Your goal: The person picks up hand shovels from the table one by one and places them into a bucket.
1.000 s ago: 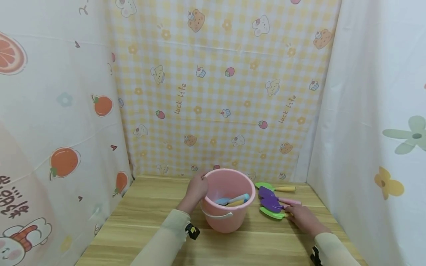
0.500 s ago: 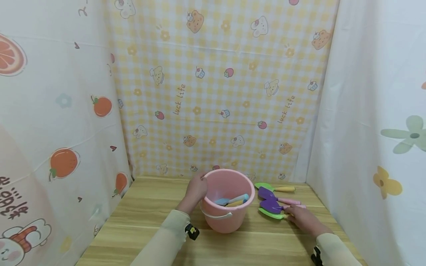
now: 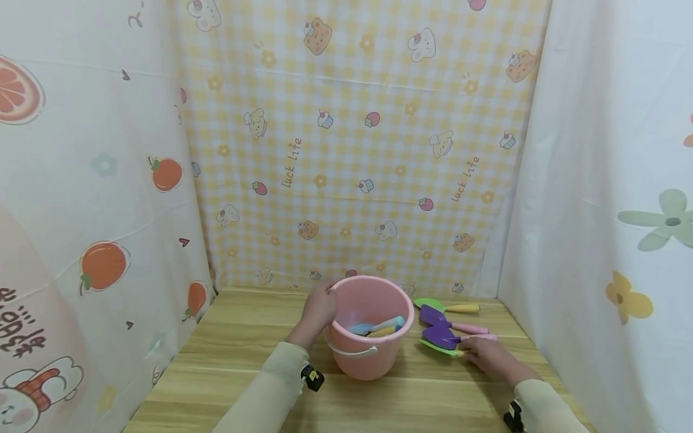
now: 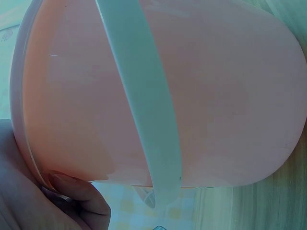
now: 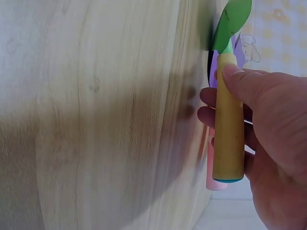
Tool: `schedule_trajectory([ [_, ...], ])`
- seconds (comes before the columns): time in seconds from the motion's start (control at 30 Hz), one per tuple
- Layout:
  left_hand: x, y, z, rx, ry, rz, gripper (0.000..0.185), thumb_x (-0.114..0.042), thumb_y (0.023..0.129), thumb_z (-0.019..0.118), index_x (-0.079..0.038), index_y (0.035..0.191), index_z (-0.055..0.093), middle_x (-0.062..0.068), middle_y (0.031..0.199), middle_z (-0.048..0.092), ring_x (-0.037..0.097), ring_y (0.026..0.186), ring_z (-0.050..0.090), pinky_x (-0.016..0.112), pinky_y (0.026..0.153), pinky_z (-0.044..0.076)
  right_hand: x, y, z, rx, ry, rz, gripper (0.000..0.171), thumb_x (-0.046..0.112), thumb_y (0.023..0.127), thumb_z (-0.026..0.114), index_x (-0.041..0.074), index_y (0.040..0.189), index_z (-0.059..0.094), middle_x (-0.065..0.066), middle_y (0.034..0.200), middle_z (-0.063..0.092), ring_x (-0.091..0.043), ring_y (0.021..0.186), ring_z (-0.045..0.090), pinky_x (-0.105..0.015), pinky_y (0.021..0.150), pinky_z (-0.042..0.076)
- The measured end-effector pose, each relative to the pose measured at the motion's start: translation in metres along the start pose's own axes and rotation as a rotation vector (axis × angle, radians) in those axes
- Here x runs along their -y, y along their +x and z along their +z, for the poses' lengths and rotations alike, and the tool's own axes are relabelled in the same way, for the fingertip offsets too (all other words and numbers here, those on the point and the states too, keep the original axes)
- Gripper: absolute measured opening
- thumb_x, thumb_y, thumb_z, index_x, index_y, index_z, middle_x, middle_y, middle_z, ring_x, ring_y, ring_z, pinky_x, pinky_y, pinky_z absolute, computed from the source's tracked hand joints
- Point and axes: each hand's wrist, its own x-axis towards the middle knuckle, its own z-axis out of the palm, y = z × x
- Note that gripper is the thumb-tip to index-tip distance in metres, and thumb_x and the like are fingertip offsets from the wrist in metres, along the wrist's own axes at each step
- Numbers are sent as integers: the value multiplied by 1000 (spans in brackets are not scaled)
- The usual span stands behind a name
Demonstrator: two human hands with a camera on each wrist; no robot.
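1. The pink bucket (image 3: 367,328) is seen upright on the wooden bench (image 3: 227,361), its pale handle (image 4: 144,105) folded down against the outer wall.
2. The left hand (image 3: 318,308) is closed on the bucket's rim at its left side; in the left wrist view the thumb (image 4: 76,194) is pressed against the outer wall just under the rim.
3. A blue toy tool (image 3: 379,325) and a yellowish one are seen lying inside the bucket.
4. The right hand (image 3: 489,356) is closed on the yellow handle (image 5: 228,120) of a green toy shovel (image 3: 435,347), gripped between thumb and curled fingers.
5. Two purple shovels (image 3: 440,325) with pink handles and another green shovel (image 3: 433,304) are laid on the bench just right of the bucket.
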Motion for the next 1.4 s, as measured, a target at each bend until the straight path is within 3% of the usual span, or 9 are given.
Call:
schedule_trajectory([
  [0.2, 0, 0, 0, -3, 0, -1, 46, -21, 115, 40, -14, 153, 66, 20, 154, 63, 46, 138, 61, 62, 105, 57, 7, 2, -2, 15, 82, -2, 8, 5, 96, 83, 9, 100, 77, -1, 96, 79, -15, 88, 73, -40, 77, 62],
  [0.53, 0, 0, 0, -4, 10, 8, 46, -20, 115, 41, -13, 152, 66, 21, 153, 64, 48, 137, 61, 64, 106, 56, 14, 7, -6, 63, 182, 109, 7, 7, 104, 75, 7, 110, 78, -5, 104, 79, -20, 93, 75, -37, 80, 62],
  [0.73, 0, 0, 0, -2, 9, 7, 47, -21, 115, 40, -15, 153, 67, 20, 154, 64, 47, 137, 61, 63, 105, 57, 22, 14, -12, 75, 294, 186, 7, 9, 107, 71, 4, 110, 75, -3, 95, 74, -6, 82, 63, -29, 70, 56],
  [0.9, 0, 0, 0, 1, 7, 2, 47, -21, 115, 39, -16, 154, 66, 19, 154, 63, 45, 135, 63, 61, 101, 59, 28, 19, -20, 104, 391, 265, 11, 9, 109, 68, 1, 113, 75, -6, 93, 72, -11, 79, 63, -27, 66, 53],
  [1.03, -1, 1, 0, 4, 11, 6, 48, -20, 115, 40, -15, 154, 66, 20, 154, 63, 46, 135, 63, 61, 101, 59, 31, 23, -23, 85, 365, 269, 12, 12, 110, 68, 2, 113, 75, -6, 96, 74, -13, 79, 66, -27, 65, 52],
  [1.17, 1, 2, 1, 3, 7, -2, 48, -21, 115, 39, -15, 154, 65, 20, 154, 63, 45, 136, 62, 61, 103, 58, 33, 27, -25, 57, 318, 288, 12, 16, 111, 68, 7, 112, 75, 2, 95, 73, -12, 80, 67, -27, 66, 53],
  [1.4, 2, 3, 1, -1, 17, 7, 47, -20, 115, 40, -13, 154, 66, 20, 154, 63, 47, 139, 60, 63, 107, 56, 38, 31, -31, 58, 362, 407, 19, 23, 114, 65, 6, 119, 74, 5, 88, 67, -16, 71, 64, -30, 59, 53],
])
